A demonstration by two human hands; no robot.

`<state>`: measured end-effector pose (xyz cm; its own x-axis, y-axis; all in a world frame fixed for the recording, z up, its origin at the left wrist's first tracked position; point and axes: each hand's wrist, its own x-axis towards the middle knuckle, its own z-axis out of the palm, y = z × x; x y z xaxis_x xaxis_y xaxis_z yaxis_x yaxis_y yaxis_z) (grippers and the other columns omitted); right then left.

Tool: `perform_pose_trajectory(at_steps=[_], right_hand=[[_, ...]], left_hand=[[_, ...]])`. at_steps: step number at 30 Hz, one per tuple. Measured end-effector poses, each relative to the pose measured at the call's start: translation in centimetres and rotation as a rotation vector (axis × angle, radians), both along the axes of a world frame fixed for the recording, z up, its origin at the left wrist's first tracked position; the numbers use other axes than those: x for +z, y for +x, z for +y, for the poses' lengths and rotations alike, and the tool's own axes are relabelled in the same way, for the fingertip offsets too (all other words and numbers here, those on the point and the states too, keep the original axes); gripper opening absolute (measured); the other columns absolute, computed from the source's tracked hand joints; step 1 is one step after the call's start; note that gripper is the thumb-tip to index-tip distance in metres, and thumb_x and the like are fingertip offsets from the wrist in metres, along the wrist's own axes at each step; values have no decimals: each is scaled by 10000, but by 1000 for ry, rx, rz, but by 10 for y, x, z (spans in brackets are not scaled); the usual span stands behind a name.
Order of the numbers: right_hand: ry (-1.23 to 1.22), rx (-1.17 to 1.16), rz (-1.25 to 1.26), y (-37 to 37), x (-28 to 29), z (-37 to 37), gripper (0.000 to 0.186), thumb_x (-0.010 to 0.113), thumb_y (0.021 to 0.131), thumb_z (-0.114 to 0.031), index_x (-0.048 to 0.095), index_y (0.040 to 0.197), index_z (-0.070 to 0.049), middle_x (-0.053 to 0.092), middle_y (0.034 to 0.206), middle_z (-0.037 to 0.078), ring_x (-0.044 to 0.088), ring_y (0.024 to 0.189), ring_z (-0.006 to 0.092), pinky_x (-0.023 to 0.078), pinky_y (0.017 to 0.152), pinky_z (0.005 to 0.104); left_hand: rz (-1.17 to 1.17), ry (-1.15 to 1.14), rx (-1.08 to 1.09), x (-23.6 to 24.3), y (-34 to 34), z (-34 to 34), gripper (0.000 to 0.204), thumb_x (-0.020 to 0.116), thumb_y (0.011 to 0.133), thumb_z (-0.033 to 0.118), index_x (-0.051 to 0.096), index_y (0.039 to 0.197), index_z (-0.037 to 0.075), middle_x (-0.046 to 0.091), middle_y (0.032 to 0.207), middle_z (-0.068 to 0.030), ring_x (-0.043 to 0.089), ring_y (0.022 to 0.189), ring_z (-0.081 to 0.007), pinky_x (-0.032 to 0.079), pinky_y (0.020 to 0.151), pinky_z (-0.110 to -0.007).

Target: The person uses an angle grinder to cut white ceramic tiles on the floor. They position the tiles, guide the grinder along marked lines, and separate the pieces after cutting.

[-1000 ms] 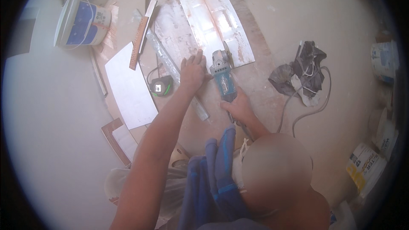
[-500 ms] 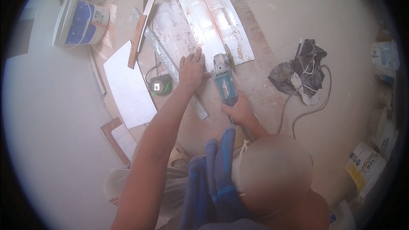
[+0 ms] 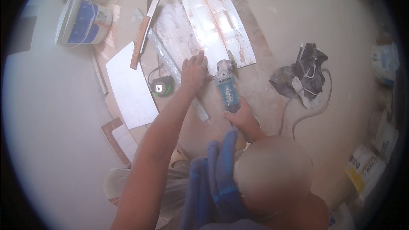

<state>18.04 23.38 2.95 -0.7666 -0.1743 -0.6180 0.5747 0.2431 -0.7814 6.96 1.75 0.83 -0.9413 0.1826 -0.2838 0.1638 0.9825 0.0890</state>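
A teal angle grinder (image 3: 228,90) is in my right hand (image 3: 243,117), with my fingers wrapped round its rear body. Its thin cutting disc (image 3: 233,64) stands on edge at the near edge of a white tile (image 3: 211,24), over a lengthwise line on its face. Brownish smears mark that tile. With fingers stretched out, my left hand (image 3: 194,73) lies at the tile's near left corner, left of the grinder's head. Whether the disc is spinning, I cannot tell. Beneath the tile is a dusty board (image 3: 172,19).
Left of my hands lie a long metal bar (image 3: 164,55), a black tape measure (image 3: 161,87), an orange-brown strip (image 3: 140,38) and a white tile piece (image 3: 130,87). Farther left stands a bucket (image 3: 85,20). On the right are a dark crumpled bag (image 3: 304,74), a cord (image 3: 327,89) and containers (image 3: 364,172).
The grinder has drawn back slightly toward me and to the right relative to the tile. My left hand stays at the tile's corner. The whole view has shifted a little.
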Motion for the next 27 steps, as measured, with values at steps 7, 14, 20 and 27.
perform_pose_trajectory(at_steps=[7, 14, 20, 27], right_hand=[[124, 53, 302, -69, 9, -20, 634, 818, 701, -219, 569, 1220, 46, 687, 1083, 212, 677, 1002, 300, 527, 874, 405], [235, 76, 426, -225, 7, -71, 761, 820, 660, -344, 566, 1217, 109, 670, 1124, 295, 671, 1065, 380, 528, 908, 411], [213, 112, 405, -297, -6, -107, 779, 798, 641, -348, 557, 1233, 96, 680, 1127, 278, 677, 1070, 381, 542, 914, 407], [228, 73, 420, -331, -26, -131, 724, 817, 635, -363, 611, 1145, 108, 698, 1050, 265, 701, 974, 335, 551, 848, 387]], left_hand=[[-78, 45, 2, -8, -4, -7, 873, 838, 719, 403, 489, 1424, 23, 344, 1594, -121, 413, 1399, -329, 337, 1149, -482], [-85, 98, -23, -6, -5, -7, 853, 823, 740, 369, 476, 1404, -38, 298, 1600, -186, 412, 1387, -387, 419, 1119, -427], [-145, 122, 22, -5, -5, -4, 836, 808, 773, 361, 451, 1413, -41, 257, 1616, -175, 384, 1405, -395, 424, 1122, -441], [-89, 172, 10, -10, -1, -5, 820, 820, 754, 327, 459, 1386, -50, 273, 1604, -184, 388, 1394, -411, 435, 1112, -437]])
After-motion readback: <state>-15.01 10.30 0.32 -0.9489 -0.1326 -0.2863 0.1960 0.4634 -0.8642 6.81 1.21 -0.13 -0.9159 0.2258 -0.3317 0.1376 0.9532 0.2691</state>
